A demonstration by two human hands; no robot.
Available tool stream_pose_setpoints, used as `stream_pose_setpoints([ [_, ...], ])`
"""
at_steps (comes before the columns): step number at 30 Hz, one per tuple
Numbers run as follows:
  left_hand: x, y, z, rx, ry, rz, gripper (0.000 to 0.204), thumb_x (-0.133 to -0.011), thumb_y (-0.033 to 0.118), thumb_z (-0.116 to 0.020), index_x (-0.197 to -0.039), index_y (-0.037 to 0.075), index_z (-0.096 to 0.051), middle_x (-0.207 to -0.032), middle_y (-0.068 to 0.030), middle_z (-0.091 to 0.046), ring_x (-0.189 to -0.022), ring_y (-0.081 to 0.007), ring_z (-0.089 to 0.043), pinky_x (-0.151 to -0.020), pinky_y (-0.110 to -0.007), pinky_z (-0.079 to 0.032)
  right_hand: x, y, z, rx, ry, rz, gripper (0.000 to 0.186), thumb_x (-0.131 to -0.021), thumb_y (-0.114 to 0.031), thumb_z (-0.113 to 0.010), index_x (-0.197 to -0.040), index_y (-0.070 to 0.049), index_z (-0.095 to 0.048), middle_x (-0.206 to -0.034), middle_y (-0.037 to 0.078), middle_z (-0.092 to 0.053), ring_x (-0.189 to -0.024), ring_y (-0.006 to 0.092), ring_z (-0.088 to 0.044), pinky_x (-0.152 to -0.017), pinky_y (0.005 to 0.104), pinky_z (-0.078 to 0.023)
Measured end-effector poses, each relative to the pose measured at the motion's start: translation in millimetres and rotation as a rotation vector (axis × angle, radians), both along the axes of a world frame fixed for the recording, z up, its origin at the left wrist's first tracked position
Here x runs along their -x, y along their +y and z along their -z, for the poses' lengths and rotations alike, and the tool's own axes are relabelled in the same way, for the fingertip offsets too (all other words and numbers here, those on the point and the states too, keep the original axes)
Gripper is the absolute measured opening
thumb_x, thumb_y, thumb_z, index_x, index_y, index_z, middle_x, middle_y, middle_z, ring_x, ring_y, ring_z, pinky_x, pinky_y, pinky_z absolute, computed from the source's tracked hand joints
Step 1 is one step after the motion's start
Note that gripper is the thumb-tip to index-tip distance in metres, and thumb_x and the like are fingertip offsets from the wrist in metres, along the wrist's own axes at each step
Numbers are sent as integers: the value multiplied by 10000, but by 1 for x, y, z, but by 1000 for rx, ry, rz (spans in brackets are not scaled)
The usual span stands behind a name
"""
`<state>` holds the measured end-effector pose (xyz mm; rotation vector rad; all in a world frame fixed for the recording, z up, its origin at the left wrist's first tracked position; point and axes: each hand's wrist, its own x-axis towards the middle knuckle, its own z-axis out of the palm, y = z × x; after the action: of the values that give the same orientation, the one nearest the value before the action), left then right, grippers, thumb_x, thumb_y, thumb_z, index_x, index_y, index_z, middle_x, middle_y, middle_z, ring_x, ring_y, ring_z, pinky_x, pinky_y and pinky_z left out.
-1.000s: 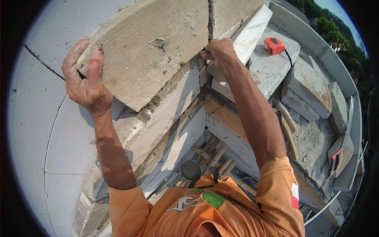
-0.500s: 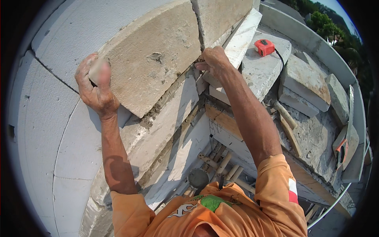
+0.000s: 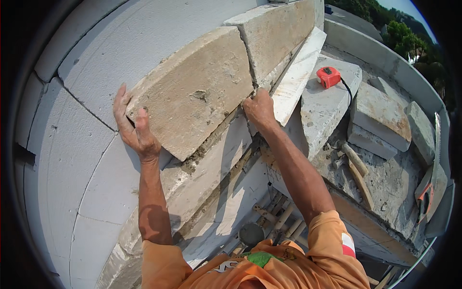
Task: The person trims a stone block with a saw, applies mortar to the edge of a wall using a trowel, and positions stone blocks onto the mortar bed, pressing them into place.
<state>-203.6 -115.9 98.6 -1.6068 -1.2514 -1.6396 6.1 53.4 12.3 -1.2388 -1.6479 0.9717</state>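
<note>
A beige masonry block (image 3: 195, 89) with a rough, pitted face stands on a mortar bed (image 3: 199, 156) against the pale curved wall. My left hand (image 3: 137, 126) grips its left end, fingers up along the edge and thumb at the front face. At its right end a narrow cracked joint parts it from a second beige block (image 3: 279, 41). Closed like a fist, my right hand (image 3: 260, 108) is at the foot of this joint; whatever its fingers hold is hidden. A long white slab (image 3: 298, 74) leans beside that hand.
On the rough ledge at right lie a red tape measure (image 3: 328, 77), stacked block pieces (image 3: 380, 115), a wooden-handled hammer (image 3: 358, 176) and a handsaw (image 3: 426, 197). Bamboo poles (image 3: 274, 219) and a round grey bucket (image 3: 251, 234) are down below, between wall and ledge.
The whole scene has shifted slightly right and down in the picture. My left fingers have straightened along the block's end. My right hand sits a little lower against the joint, fingers more tucked in.
</note>
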Motion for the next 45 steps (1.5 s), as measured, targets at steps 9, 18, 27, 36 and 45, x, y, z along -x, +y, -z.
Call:
stream_pose_setpoints([
  [9, -10, -1, 19, -30, 20, -107, 745, -865, 370, -511, -1466, -17, -301, -1580, -255, -216, -1454, -344, -274, -1187, -499, -291, 18, -40, 38, -273, 289, -61, 655, -900, 28, -501, -1484, 120, -218, -1410, 378, -429, -1346, 481, -433, -1129, 465, -349],
  [18, -23, 10, 20, -96, -43, -53, 764, -881, 419, -486, -1451, -51, -290, -1553, -266, -250, -1433, -345, -311, -1142, -504, -369, 27, -39, 53, -412, 132, 24, 680, -895, 30, -480, -1484, 156, -165, -1457, 391, -355, -1383, 478, -382, -1174, 474, -286],
  [27, -15, -15, 13, 127, 12, -237, 859, -873, 467, -507, -1521, -15, -217, -1560, -251, -231, -1465, -354, -233, -1213, -510, -191, 8, -64, 57, -226, 266, -115, 742, -919, 56, -479, -1540, 66, -74, -1496, 383, -318, -1393, 456, -384, -1151, 478, -333],
  [36, -21, -10, 61, 90, -184, -171, 967, -883, 548, -476, -1547, -55, -114, -1573, -257, -178, -1477, -346, -178, -1202, -512, -152, 19, -86, 102, -350, 250, -155, 823, -869, 85, -473, -1543, 79, -1, -1536, 362, -263, -1442, 470, -284, -1184, 476, -271],
  [45, 37, -15, 94, 96, 96, -383, 520, -983, 226, -426, -1440, 28, -276, -1565, -342, -133, -1472, -481, -143, -1175, -616, -213, 26, -86, 107, -449, 236, -116, 784, -796, 54, -503, -1477, 191, -137, -1476, 425, -283, -1393, 531, -312, -1187, 508, -252],
])
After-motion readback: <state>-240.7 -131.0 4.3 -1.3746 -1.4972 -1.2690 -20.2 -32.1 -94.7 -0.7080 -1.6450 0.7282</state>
